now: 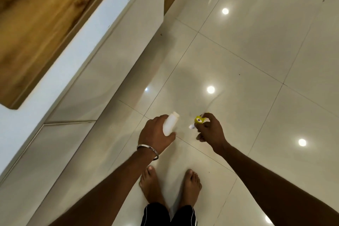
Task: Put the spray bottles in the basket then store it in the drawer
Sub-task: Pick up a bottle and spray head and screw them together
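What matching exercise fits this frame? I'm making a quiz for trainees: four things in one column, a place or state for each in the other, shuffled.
Things:
1. white bottle
2. yellow spray head
3. metal bangle
4. bare feet

Places or states:
A. on the left wrist
B. on the glossy tiled floor
C. held in the right hand
D. gripped in the left hand, no sprayer on it

Pairs: 1-D, 2-C, 3-A, 4-B

White bottle (171, 124), yellow spray head (199, 120), cream glossy floor tiles (256, 51)
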The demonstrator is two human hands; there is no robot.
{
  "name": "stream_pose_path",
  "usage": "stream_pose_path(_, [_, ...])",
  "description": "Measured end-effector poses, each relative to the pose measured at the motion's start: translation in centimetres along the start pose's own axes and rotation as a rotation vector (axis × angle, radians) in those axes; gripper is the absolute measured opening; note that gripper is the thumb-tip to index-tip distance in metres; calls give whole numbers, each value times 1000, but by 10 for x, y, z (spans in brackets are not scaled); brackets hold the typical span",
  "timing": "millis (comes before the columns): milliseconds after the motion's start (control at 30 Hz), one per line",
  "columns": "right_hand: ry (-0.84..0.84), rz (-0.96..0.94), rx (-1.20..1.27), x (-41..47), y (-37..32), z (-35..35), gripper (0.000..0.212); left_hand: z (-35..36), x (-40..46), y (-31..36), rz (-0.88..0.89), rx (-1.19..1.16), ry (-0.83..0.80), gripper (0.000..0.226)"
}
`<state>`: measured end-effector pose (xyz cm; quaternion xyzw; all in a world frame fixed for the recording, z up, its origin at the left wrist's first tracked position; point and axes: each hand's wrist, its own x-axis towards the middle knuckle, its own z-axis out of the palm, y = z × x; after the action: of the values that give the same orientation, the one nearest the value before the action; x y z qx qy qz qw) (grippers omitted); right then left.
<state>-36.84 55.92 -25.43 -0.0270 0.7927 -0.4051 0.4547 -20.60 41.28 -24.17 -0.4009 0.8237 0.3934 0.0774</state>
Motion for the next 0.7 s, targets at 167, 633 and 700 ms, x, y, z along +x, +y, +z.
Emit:
stream_pose_path(167, [193,-96,-181,6,-5,0,46,7,3,9,20,-14,-12,59])
stream_pose_path(633, [155,-199,-104,-35,-36,-27,17,-8,-16,23,-27,-86,31,59])
stream_pose_path(700, [191,-195,-35,-43,-43,-31,12,-14,-18,26,-29,-85,37,61])
